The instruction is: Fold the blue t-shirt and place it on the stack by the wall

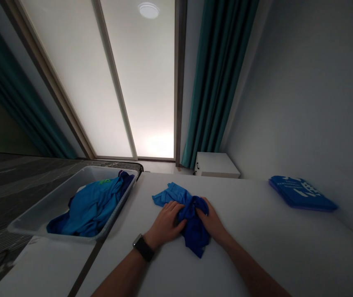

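Observation:
A crumpled blue garment (194,231), dark royal blue in front with a lighter blue part stretching to the back left, lies bunched on the white table (244,264). My left hand (167,222), with a black watch (143,247) on its wrist, grips the cloth from the left, thumb and fingers curled around a fold. From the right, my right hand (212,222) holds the bunched dark blue part, its fingertips partly hidden in the folds. What kind of garment it is cannot be made out.
On the left stands a translucent plastic bin (28,220) with rumpled blue clothes (94,204) inside. A folded blue garment with white print (303,193) lies at the table's right, near the wall. Behind the table are a white cabinet (216,165) and teal curtains (220,82).

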Demonstrator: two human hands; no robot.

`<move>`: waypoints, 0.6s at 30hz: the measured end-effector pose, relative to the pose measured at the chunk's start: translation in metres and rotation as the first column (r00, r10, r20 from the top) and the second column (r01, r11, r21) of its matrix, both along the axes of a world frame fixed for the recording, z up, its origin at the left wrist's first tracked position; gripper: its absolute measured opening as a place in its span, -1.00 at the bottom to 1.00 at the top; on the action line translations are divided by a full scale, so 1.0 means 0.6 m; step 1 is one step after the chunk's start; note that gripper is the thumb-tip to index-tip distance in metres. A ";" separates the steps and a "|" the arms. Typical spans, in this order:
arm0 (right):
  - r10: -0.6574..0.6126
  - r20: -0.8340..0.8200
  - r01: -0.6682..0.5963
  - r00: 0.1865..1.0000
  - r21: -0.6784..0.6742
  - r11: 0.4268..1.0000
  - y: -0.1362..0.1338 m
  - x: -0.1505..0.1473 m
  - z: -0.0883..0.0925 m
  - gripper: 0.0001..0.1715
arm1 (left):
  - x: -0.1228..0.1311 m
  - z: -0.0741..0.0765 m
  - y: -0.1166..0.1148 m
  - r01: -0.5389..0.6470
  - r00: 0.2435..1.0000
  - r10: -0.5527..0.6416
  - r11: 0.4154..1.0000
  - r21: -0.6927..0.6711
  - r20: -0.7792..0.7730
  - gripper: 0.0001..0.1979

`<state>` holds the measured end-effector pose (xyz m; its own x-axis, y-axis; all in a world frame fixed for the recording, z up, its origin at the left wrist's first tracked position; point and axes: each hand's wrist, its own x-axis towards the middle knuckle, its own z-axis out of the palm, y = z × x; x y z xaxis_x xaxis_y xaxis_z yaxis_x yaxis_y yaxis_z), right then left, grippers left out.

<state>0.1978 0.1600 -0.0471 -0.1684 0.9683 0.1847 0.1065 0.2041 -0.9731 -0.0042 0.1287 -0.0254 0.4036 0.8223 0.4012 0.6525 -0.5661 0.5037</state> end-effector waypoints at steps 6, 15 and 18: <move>0.185 0.038 -0.185 0.982 -0.009 0.983 0.006 0.021 0.020 -0.55 | -0.003 -0.010 0.013 -0.123 0.987 0.116 0.991 0.053 0.106 -0.75; 0.042 0.449 -0.094 0.892 0.093 0.991 0.019 0.105 0.045 -0.68 | -0.017 -0.030 0.034 -0.362 0.909 0.355 0.932 -0.010 0.217 -0.70; -0.127 0.502 0.022 0.855 0.211 0.977 0.021 0.117 0.048 -0.67 | -0.021 -0.028 0.036 -0.415 0.861 0.422 0.906 -0.089 0.285 -0.69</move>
<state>0.2680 0.1726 -0.0182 -0.2187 0.9365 0.2742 0.5993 0.3506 -0.7197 -0.0165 0.1505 -0.0424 -0.1121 0.8983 0.4248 0.6473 -0.2584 0.7171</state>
